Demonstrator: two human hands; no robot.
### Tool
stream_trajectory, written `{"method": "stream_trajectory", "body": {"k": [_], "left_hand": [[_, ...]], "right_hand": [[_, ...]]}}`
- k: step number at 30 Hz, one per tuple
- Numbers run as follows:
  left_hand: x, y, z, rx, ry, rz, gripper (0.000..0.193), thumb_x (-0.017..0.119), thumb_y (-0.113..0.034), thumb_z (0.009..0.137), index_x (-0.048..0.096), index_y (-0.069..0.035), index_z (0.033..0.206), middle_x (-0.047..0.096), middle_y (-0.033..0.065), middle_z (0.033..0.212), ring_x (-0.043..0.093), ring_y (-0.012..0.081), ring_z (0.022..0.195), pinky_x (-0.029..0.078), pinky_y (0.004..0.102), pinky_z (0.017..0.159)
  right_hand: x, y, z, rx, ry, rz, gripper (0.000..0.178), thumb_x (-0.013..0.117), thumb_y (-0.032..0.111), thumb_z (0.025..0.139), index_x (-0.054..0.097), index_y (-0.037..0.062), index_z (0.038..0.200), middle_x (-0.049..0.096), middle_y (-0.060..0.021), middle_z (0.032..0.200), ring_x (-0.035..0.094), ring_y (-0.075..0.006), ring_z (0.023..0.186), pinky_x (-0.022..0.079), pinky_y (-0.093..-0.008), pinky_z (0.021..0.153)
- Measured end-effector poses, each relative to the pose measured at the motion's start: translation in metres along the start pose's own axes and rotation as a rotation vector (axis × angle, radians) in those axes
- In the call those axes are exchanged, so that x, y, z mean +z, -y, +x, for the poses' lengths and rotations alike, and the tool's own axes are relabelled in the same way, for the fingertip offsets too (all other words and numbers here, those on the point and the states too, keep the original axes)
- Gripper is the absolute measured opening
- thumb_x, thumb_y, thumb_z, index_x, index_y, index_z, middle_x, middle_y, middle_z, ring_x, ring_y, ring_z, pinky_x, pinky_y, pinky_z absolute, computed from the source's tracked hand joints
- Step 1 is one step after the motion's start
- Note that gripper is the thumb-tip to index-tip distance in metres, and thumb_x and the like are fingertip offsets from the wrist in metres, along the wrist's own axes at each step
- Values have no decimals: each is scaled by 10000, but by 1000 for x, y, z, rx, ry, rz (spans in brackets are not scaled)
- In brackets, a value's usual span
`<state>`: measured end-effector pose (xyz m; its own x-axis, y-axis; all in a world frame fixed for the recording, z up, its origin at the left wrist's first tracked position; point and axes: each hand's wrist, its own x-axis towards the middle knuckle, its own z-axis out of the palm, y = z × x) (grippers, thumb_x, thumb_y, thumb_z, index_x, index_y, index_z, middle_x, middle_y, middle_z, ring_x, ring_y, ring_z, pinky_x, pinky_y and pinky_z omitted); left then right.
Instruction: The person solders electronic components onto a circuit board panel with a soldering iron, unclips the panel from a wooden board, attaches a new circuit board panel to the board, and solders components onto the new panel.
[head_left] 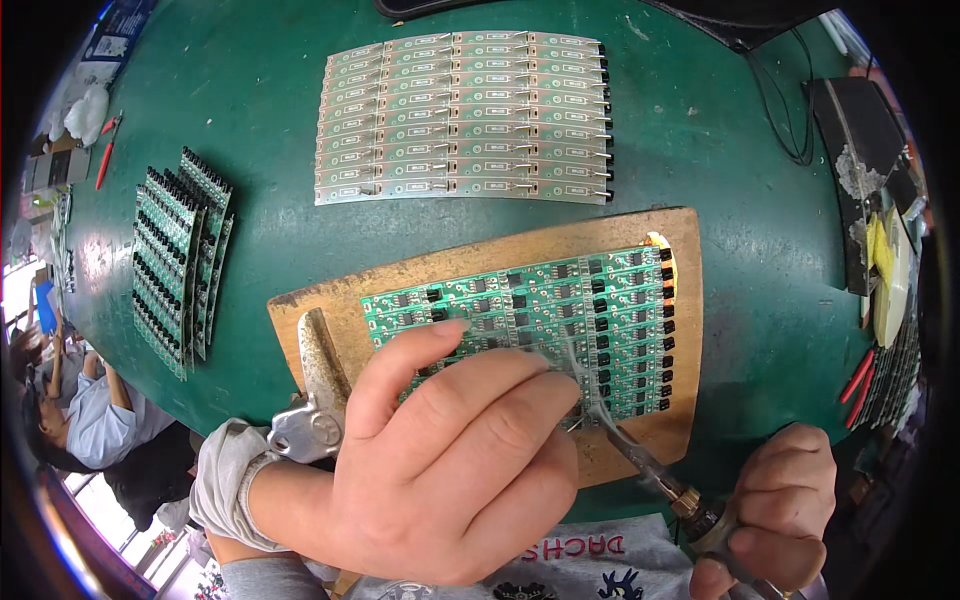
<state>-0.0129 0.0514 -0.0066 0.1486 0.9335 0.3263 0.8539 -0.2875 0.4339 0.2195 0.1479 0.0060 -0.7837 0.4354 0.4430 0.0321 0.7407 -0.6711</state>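
My right hand point(782, 505) grips a soldering iron point(690, 500) at the lower right. Its tip points up and left to a green circuit board panel point(560, 290), beside my left fingertips, with thin smoke there. My left hand point(450, 450) lies over the near left part of the panel, index finger partly raised and the other fingers curled closed. What those fingers hold, if anything, is hidden. Small black parts stand in rows on the panel, which rests on a wooden board point(440, 262). A worn metal clip point(322, 365) sits on the board's left side.
Behind lies another circuit board panel point(465, 120). Stacked panels point(170, 265) lean at left, near red-handled pliers point(106, 155). Red-handled tools point(858, 375), a black case point(850, 180) and a loose cable point(800, 130) line the right. Another person point(95, 420) sits far left.
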Motion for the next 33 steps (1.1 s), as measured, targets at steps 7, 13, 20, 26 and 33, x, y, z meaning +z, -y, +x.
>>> {"method": "stream_trajectory", "body": {"k": [7, 13, 20, 26, 33], "left_hand": [[3, 0, -1, -14, -18, -30, 143, 661, -133, 600, 613, -69, 718, 678, 88, 842, 632, 245, 816, 419, 476, 916], [2, -1, -2, -31, -60, -50, 139, 665, -119, 596, 614, -73, 717, 680, 81, 844, 634, 245, 816, 410, 478, 930], [5, -4, -3, -18, -26, -80, 120, 653, -131, 611, 614, -77, 712, 681, 82, 852, 634, 237, 821, 406, 481, 935], [6, -3, -1, 6, -26, -72, 135, 645, -141, 595, 617, -72, 707, 674, 83, 852, 630, 231, 818, 412, 470, 929], [7, 0, -3, 28, -22, -68, 158, 648, -141, 584, 636, -72, 725, 666, 88, 869, 627, 238, 824, 415, 470, 921]], "right_hand": [[0, 5, 4, 58, 56, -69, 354, 679, 384, 815, 422, 159, 910, 448, 25, 640, 427, -127, 542, 341, -306, 529], [-15, -13, -18, -103, 133, 49, 339, 676, 362, 810, 416, 163, 899, 442, 28, 641, 428, -126, 536, 342, -303, 523], [-10, -2, -4, -49, 132, 63, 322, 684, 325, 770, 424, 168, 875, 448, 32, 630, 439, -130, 535, 351, -307, 537], [-6, 15, 6, 95, 72, -63, 301, 680, 265, 726, 436, 173, 877, 461, 28, 622, 434, -139, 524, 355, -333, 552], [-9, 9, 5, 47, 111, 1, 289, 673, 257, 722, 445, 175, 880, 452, 29, 598, 424, -129, 496, 349, -323, 549]]}}
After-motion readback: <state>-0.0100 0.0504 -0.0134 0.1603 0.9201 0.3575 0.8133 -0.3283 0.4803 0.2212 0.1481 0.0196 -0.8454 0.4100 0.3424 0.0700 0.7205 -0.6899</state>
